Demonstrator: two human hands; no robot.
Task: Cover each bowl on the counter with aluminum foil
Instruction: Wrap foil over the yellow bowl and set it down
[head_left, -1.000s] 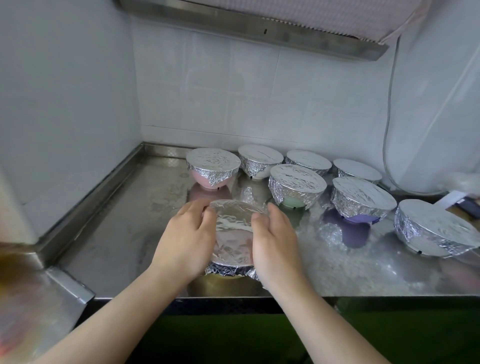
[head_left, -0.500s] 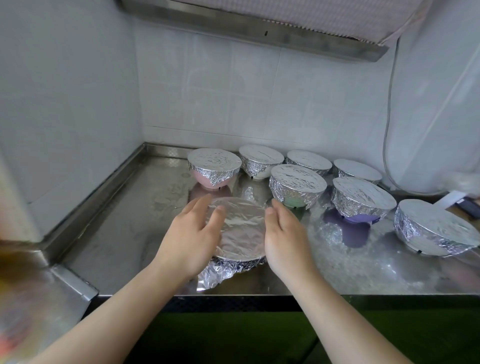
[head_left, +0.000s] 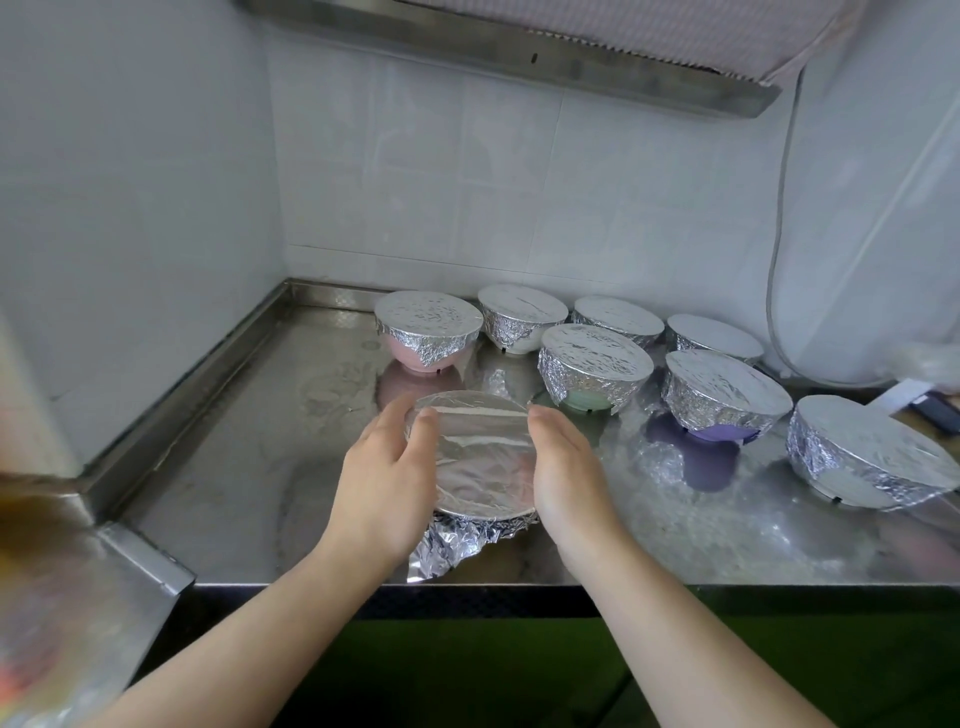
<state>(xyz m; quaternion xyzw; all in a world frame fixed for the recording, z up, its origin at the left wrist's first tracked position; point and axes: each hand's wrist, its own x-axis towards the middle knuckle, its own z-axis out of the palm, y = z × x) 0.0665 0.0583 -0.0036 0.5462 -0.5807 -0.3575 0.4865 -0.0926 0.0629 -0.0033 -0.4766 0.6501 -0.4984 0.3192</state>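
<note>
Your left hand (head_left: 384, 483) and right hand (head_left: 569, 475) flank the foil-covered bowl (head_left: 480, 457) near the steel counter's (head_left: 234, 467) front edge, fingers straight and flat against its left and right sides, cupping not clamping. A loose foil flap (head_left: 452, 545) sticks out below your left palm. Beyond your fingertips sit seven more foil-wrapped bowls: pink bowl (head_left: 428, 332), green bowl (head_left: 595, 369), purple bowl (head_left: 724, 395), others.
</note>
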